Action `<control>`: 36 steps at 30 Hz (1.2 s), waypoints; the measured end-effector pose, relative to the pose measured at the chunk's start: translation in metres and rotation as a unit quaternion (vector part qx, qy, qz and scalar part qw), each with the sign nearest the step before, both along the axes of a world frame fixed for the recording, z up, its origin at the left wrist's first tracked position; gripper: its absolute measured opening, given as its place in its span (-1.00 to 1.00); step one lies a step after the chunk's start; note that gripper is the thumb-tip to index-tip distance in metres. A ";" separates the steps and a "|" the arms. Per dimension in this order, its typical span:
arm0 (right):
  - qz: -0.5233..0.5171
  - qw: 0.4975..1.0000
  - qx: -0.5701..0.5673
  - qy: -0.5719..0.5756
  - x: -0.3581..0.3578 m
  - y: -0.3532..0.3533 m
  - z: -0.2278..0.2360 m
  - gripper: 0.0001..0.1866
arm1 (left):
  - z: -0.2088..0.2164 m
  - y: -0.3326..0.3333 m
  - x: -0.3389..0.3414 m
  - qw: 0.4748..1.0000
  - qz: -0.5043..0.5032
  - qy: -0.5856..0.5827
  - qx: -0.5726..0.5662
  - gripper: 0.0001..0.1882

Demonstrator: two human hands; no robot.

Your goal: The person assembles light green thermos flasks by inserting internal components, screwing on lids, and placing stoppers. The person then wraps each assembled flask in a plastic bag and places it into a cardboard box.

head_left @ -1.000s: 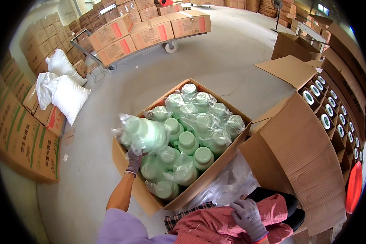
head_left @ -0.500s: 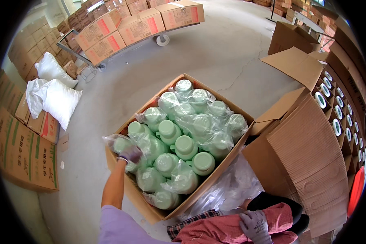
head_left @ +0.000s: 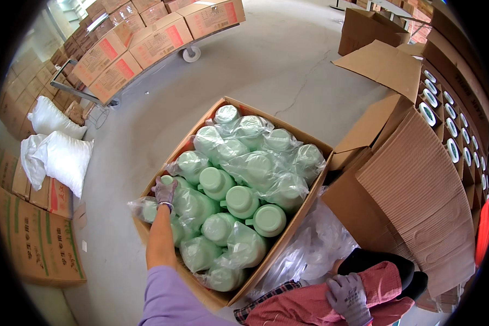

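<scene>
My left hand (head_left: pixel 164 190), in a grey-purple glove, reaches into the left side of an open carton (head_left: pixel 201 114). Its fingers curl round the top of a pale green flask (head_left: pixel 170 180), part of which they hide. Around it several similar flasks (head_left: pixel 240 201) stand packed together, some with side handles showing. Many are wrapped in clear plastic bags (head_left: pixel 288 187); a few in the middle have bare tops. My right hand (head_left: pixel 349 296), also gloved, lies on the red cloth (head_left: pixel 288 307) over my lap, holding nothing, its fingers loosely spread.
Crumpled clear plastic (head_left: pixel 309 244) lies between the carton and my lap. To the right, a large carton (head_left: pixel 418 201) holds white-rimmed round items in dividers. A cart of sealed boxes (head_left: pixel 160 38) stands far left, with white sacks (head_left: pixel 68 160) and stacked cartons (head_left: pixel 38 233) nearer.
My left hand has moved farther from me, from above the bagged flasks at the left edge to the top of a flask beyond. My right hand stays on my lap. The whole view has shifted slightly.
</scene>
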State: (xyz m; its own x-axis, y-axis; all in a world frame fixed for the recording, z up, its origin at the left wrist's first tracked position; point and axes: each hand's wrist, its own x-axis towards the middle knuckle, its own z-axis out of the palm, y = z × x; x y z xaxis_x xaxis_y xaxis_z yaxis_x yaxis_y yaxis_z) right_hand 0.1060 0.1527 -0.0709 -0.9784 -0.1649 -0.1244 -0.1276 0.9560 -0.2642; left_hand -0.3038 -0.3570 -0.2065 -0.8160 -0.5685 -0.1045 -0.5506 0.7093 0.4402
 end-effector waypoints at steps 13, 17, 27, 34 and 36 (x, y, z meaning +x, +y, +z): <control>0.016 0.973 -0.135 0.188 -0.060 -0.023 0.087 -0.51 | 0.255 0.095 0.145 0.756 -0.448 0.356 0.318 0.08; 0.052 0.909 -0.144 0.387 -0.065 -0.022 0.178 -0.42 | 0.282 0.220 0.171 0.643 -0.373 0.304 0.596 0.24; -0.328 0.885 -0.254 0.209 0.118 0.056 0.195 0.14 | 0.255 0.485 0.340 0.299 -0.681 -0.114 0.659 0.05; -0.325 0.783 -0.500 0.177 0.178 0.105 0.095 0.01 | 0.189 0.502 0.389 0.276 -0.717 -0.232 0.597 0.13; -0.323 0.594 -0.713 0.185 0.172 0.115 0.074 -0.16 | 0.184 0.502 0.391 0.302 -0.681 -0.257 0.616 0.13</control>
